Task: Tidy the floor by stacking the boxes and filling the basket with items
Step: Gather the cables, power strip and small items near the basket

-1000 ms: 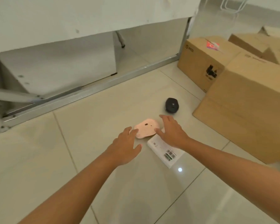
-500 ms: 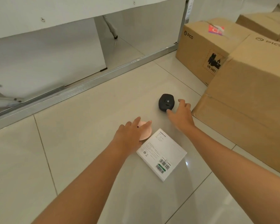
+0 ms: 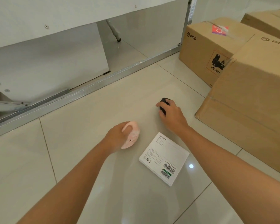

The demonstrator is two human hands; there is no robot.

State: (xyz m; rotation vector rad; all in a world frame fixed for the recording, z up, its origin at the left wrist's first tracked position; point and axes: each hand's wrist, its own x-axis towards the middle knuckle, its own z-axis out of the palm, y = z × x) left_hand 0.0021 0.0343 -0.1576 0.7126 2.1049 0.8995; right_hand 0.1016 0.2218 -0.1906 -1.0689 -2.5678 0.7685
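My left hand (image 3: 116, 137) grips a pink rounded item (image 3: 132, 136), tilted up on its edge just above the tiled floor. My right hand (image 3: 172, 114) curls over a small black round item (image 3: 164, 101) on the floor; most of that item is hidden under my fingers. Between my forearms lies a flat white box (image 3: 164, 158) with barcodes. Brown cardboard boxes stand at the right: a near one (image 3: 252, 101), one behind it (image 3: 205, 50) with a hazard label, and a third (image 3: 265, 21) at the far right. No basket is in view.
A metal floor rail (image 3: 87, 89) runs diagonally across the back, with white panels (image 3: 47, 67) behind it. Bare floor tiles spread to the left and toward me.
My left hand has closed round the pink item and tipped it up off the floor. My right hand has moved forward from the white box onto the black item.
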